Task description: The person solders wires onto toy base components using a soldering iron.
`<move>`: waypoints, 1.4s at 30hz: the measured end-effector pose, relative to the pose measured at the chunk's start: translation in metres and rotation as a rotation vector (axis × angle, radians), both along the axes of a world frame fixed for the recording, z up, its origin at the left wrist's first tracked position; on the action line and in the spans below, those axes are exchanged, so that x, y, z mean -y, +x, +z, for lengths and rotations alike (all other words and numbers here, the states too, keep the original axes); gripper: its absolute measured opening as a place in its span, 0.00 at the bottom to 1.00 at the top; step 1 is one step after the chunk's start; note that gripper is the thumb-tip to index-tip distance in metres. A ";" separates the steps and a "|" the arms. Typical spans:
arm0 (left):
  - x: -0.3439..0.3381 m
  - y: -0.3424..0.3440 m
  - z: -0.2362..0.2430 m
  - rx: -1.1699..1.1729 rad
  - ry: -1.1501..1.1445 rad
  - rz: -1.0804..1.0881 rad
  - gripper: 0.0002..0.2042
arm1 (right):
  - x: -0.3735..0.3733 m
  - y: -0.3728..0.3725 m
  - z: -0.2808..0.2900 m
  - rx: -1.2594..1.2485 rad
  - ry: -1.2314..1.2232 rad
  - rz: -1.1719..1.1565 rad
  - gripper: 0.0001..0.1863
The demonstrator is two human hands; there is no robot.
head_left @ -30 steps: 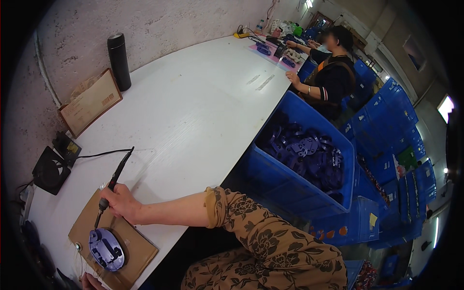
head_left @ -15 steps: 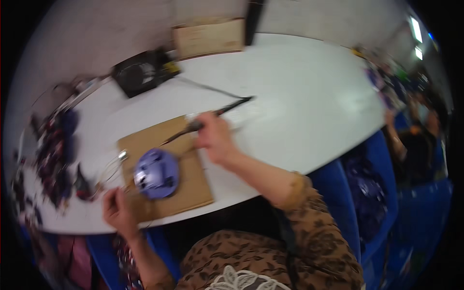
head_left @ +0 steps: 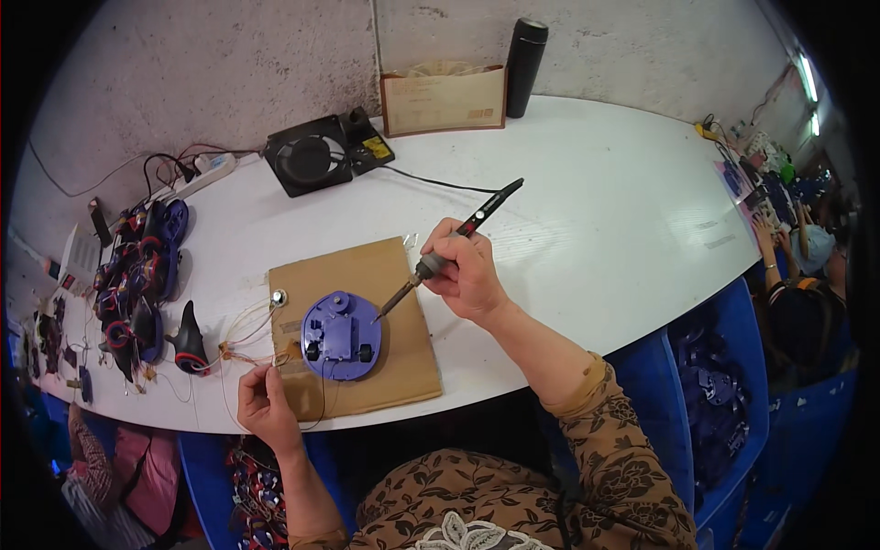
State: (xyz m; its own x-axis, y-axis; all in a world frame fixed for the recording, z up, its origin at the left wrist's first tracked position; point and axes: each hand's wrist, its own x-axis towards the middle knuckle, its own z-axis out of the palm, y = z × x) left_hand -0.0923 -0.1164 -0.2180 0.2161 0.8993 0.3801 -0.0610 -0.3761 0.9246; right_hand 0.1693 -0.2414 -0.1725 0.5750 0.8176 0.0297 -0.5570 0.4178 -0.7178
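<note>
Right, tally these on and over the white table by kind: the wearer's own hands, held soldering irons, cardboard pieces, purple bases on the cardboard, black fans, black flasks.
Hands: 2 (left hand, right hand)
Soldering iron: 1
Cardboard piece: 1
Purple base: 1
Black fan: 1
Black flask: 1
Total: 7

Purple base (head_left: pixel 339 337) was hard plastic, smooth w/ slight sheen; its small black parts (head_left: pixel 366 354) looked matt, material unclear. Cardboard (head_left: pixel 399 385) was brown, dull & papery. Soldering iron (head_left: pixel 478 217) had a semi-gloss black plastic body & dull metal shaft. Wires (head_left: pixel 246 334) looked plastic-coated. Black fin-shaped part (head_left: pixel 189 335) was v. glossy — plastic, by the look. Bench (head_left: pixel 587 220) had a smooth white top w/ soft glare. Wall (head_left: pixel 229 82) was rough, pitted & matt. Fan (head_left: pixel 310 159) had matt black housing; flask (head_left: pixel 526 69) was smooth, satin. Sleeve (head_left: pixel 623 431) was printed matt cloth — white lace (head_left: pixel 461 532) at chest. Blue crate (head_left: pixel 651 376): smooth plastic.
</note>
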 end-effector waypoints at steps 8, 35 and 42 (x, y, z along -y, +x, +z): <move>-0.001 0.004 -0.002 -0.019 -0.002 -0.018 0.02 | 0.012 0.013 0.004 0.107 0.031 0.056 0.04; -0.013 0.000 -0.009 -0.149 -0.034 -0.017 0.05 | 0.085 0.124 -0.005 0.250 -0.255 0.170 0.06; 0.007 -0.003 0.017 -0.212 -0.086 0.064 0.12 | 0.065 0.096 -0.017 0.182 -0.262 0.198 0.07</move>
State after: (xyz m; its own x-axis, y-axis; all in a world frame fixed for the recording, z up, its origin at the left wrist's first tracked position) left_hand -0.0954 -0.1230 -0.2015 0.2246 0.9409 0.2536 0.1597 -0.2923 0.9429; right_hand 0.2652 -0.3066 -0.1891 0.4099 0.9057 -0.1078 -0.4619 0.1042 -0.8808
